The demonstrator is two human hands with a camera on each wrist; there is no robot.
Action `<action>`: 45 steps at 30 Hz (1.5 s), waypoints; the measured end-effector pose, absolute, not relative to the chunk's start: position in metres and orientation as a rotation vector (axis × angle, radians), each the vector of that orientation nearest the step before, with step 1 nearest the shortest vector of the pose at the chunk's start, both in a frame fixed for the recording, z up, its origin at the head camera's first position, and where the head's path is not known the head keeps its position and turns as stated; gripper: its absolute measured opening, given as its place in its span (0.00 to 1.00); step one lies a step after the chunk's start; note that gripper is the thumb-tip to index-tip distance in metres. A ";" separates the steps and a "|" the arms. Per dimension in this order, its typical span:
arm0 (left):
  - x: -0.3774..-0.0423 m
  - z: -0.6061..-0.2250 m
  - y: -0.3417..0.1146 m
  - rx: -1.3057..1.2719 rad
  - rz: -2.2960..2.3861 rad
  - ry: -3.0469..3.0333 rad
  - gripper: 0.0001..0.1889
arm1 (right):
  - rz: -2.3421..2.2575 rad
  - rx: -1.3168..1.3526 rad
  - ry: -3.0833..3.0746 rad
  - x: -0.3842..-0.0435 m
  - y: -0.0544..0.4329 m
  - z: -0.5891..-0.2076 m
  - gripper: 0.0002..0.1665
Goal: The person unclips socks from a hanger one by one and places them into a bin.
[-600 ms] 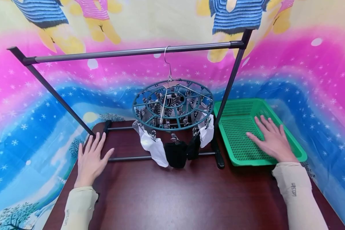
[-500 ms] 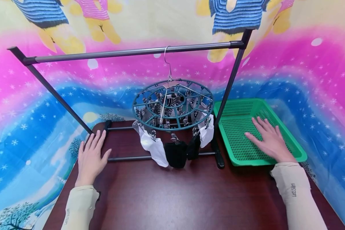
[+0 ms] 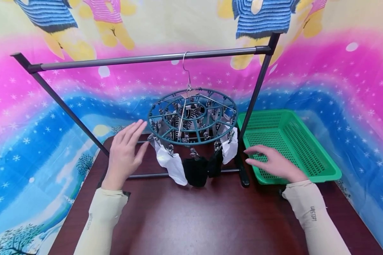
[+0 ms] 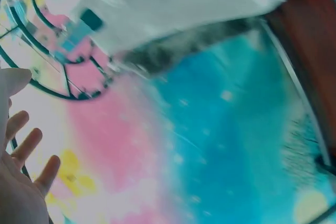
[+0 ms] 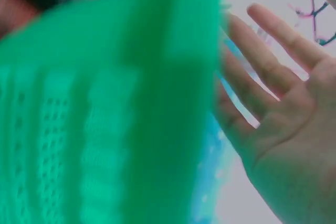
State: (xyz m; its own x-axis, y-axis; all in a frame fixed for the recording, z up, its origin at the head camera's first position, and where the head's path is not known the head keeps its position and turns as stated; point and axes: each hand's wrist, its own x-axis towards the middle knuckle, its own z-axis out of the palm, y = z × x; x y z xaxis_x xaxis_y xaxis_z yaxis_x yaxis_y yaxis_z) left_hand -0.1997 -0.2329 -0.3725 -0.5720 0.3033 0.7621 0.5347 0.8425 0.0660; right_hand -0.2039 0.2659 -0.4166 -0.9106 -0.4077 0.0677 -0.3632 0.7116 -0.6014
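bench is running wide between the sleeves, rack spanning its far side; green basket is sitting at right, round hanger dangling centrally; both hands are hovering spread, left hand just beside the hanger's left rim, right hand by the basket's near-left corner.

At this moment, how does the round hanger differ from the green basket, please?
The round hanger hangs from the rack; the green basket sits lower, on the table. The round hanger is a flat, wheel-like frame of rings and spokes; the green basket is roughly rectangular with raised walls. The round hanger is a darker green than the green basket. Both have openings through them.
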 end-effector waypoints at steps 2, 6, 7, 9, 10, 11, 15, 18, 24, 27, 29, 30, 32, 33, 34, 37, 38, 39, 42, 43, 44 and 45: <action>-0.203 -0.365 -0.222 -0.672 -0.360 -2.185 0.36 | -1.001 -0.695 2.777 -0.202 0.254 -0.416 0.28; -0.210 -0.356 -0.206 -0.764 -0.331 -2.149 0.32 | -1.023 -0.788 2.697 -0.201 0.231 -0.415 0.29; -0.211 -0.355 -0.202 -0.780 -0.321 -2.145 0.31 | -1.021 -0.805 2.690 -0.201 0.226 -0.416 0.30; -0.214 -0.355 -0.197 -0.804 -0.301 -2.139 0.29 | -1.024 -0.814 2.677 -0.202 0.216 -0.417 0.33; -0.215 -0.355 -0.195 -0.813 -0.295 -2.133 0.28 | -1.026 -0.807 2.674 -0.203 0.212 -0.417 0.34; -0.216 -0.356 -0.193 -0.821 -0.284 -2.130 0.27 | -1.033 -0.805 2.669 -0.204 0.208 -0.417 0.36; -0.217 -0.358 -0.189 -0.836 -0.255 -2.130 0.25 | -1.063 -0.782 2.656 -0.209 0.191 -0.420 0.39; -0.217 -0.359 -0.188 -0.842 -0.241 -2.139 0.24 | -1.091 -0.786 2.631 -0.214 0.182 -0.424 0.39; -0.215 -0.359 -0.186 -0.842 -0.243 -2.143 0.23 | -1.195 -0.781 2.548 -0.219 0.166 -0.433 0.37; -0.215 -0.359 -0.186 -0.838 -0.255 -2.134 0.22 | -1.276 -0.841 2.511 -0.222 0.160 -0.437 0.32; -0.216 -0.359 -0.186 -0.834 -0.258 -2.135 0.22 | -1.322 -0.879 2.507 -0.223 0.157 -0.439 0.29; -0.216 -0.359 -0.187 -0.832 -0.258 -2.137 0.22 | -1.344 -0.885 2.499 -0.224 0.156 -0.440 0.27; -0.216 -0.359 -0.187 -0.832 -0.258 -2.144 0.21 | -1.346 -0.863 2.522 -0.224 0.156 -0.441 0.23; -0.216 -0.359 -0.187 -0.832 -0.256 -2.148 0.21 | -1.341 -0.842 2.530 -0.223 0.156 -0.441 0.19; -0.217 -0.359 -0.188 -0.831 -0.253 -2.154 0.21 | -1.327 -0.817 2.541 -0.223 0.157 -0.441 0.17; -0.218 -0.359 -0.189 -0.827 -0.256 -2.161 0.22 | -1.270 -0.744 2.563 -0.221 0.161 -0.441 0.13; -0.218 -0.360 -0.189 -0.824 -0.258 -2.160 0.22 | -1.269 -0.731 2.555 -0.221 0.163 -0.441 0.13; -0.218 -0.360 -0.190 -0.818 -0.260 -2.160 0.22 | -1.268 -0.729 2.545 -0.221 0.165 -0.440 0.13; -0.218 -0.361 -0.192 -0.804 -0.273 -2.159 0.23 | -1.263 -0.738 2.534 -0.218 0.171 -0.436 0.14; -0.218 -0.362 -0.193 -0.799 -0.277 -2.155 0.23 | -1.264 -0.746 2.531 -0.217 0.173 -0.435 0.15; -0.218 -0.362 -0.193 -0.793 -0.278 -2.158 0.23 | -1.263 -0.755 2.530 -0.217 0.175 -0.433 0.14; -0.218 -0.362 -0.194 -0.787 -0.284 -2.155 0.23 | -1.259 -0.759 2.531 -0.215 0.177 -0.430 0.14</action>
State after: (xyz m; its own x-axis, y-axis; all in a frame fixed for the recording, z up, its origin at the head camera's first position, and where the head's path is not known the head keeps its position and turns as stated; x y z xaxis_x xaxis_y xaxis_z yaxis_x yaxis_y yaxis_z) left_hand -0.2179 -0.1939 -0.3623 -0.4808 0.4412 0.7577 0.6222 0.7806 -0.0596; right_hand -0.2154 0.1766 -0.4304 -0.8439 -0.5352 0.0365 -0.3519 0.5010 -0.7907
